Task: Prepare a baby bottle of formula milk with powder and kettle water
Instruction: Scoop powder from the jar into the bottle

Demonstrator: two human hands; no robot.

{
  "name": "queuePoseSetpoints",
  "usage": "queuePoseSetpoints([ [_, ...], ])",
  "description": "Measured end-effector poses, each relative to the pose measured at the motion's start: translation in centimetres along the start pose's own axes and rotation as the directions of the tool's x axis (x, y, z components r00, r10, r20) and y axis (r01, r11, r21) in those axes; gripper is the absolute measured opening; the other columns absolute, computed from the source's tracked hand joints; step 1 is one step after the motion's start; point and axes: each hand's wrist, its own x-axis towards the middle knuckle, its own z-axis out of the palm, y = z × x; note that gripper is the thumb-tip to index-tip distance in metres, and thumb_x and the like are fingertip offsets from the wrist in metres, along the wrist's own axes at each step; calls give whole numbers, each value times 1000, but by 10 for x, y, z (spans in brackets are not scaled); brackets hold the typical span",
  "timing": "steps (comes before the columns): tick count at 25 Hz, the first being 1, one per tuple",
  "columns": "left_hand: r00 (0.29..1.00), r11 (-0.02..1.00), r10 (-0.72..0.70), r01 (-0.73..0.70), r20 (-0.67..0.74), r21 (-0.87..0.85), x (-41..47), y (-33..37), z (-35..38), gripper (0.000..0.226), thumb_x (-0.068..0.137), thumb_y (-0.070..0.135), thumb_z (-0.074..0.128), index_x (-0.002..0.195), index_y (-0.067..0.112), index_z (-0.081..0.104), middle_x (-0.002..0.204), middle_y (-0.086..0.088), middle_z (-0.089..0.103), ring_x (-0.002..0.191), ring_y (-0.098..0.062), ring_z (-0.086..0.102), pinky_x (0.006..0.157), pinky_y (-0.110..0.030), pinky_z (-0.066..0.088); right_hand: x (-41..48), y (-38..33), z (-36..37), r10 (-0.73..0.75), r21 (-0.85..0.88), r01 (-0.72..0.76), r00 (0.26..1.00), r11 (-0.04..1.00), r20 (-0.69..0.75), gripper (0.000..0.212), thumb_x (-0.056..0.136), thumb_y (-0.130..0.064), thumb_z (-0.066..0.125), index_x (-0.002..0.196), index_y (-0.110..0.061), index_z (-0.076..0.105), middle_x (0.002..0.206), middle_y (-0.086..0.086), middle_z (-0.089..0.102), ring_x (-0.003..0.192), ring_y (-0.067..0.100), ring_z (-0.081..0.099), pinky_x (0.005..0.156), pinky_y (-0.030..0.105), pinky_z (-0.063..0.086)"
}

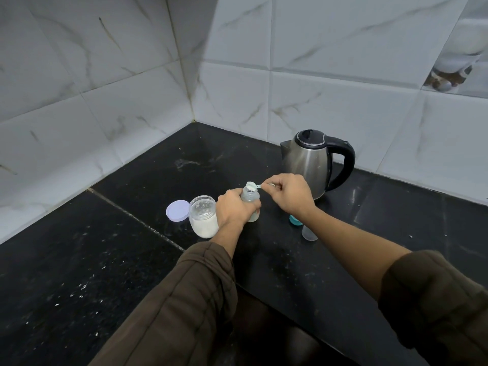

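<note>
Centrally, the left hand [235, 207] wraps the bottle [250, 200], which stands upright on the dark counter [356, 233] between the powder jar [203, 216] and the kettle [314, 161]. The right hand [289, 194] pinches the handle of the scoop [252, 185] between closed fingertips, its bowl poised directly over the open bottle mouth.

Technique: the step in hand appears to be dosing powder into the bottle. The mouth is narrow and barely wider than the scoop bowl, so the bowl is best kept centred and close to the rim, then rolled over by wrist rotation rather than shaken; a light tap would clear any powder that clings. The bottle should be held firmly against the counter so the tap cannot tip it.

Pose: both forearms reach forward from rolled brown sleeves [184, 299]. The left hand closes round the bottle's body from the jar side, knuckles up. The right wrist is bent inward, so the handle runs roughly level toward the bottle.

Also visible: the jar is open and partly filled, its lid [177, 211] flat on the counter beside it; the bottle's teal-ringed cap [303, 228] lies below the right wrist; the kettle lid is closed.
</note>
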Motion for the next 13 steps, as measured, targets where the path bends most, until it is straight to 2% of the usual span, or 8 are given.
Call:
queuePoseSetpoints([
  [2, 1000, 1000, 23, -23, 8, 2, 1, 3, -3, 34, 60, 52, 72, 87, 30, 76, 72, 7, 70, 76, -17, 67, 70, -34, 57, -2, 1, -4, -151, -147, 155, 988, 977, 40, 16, 99, -36, 67, 103, -31, 82, 79, -13, 64, 79, 15, 63, 69, 37, 54],
  [4, 999, 999, 52, -53, 10, 10, 2, 5, -5, 38, 61, 53, 74, 92, 32, 78, 74, 8, 71, 77, -15, 67, 69, -32, 55, -4, -1, -7, -244, -254, 256, 967, 933, 76, 19, 103, -36, 63, 108, -31, 81, 83, -12, 59, 81, 18, 63, 65, 37, 52],
  [8, 998, 998, 59, -59, 10, -8, 4, 9, -8, 38, 66, 49, 76, 100, 33, 78, 82, 8, 73, 82, -15, 68, 72, -33, 54, -6, -1, -9, -350, -292, 321, 935, 901, -55, 18, 102, -34, 65, 107, -29, 81, 81, -6, 63, 70, 20, 63, 55, 36, 52],
  [13, 998, 998, 62, -62, -17, -13, 7, 15, -12, 34, 65, 50, 76, 94, 32, 77, 77, 7, 72, 80, -17, 68, 70, -31, 53, -4, -2, -15, -397, -332, 344, 912, 878, -105, 15, 100, -31, 69, 106, -25, 82, 78, -3, 64, 64, 19, 62, 50, 30, 46],
])
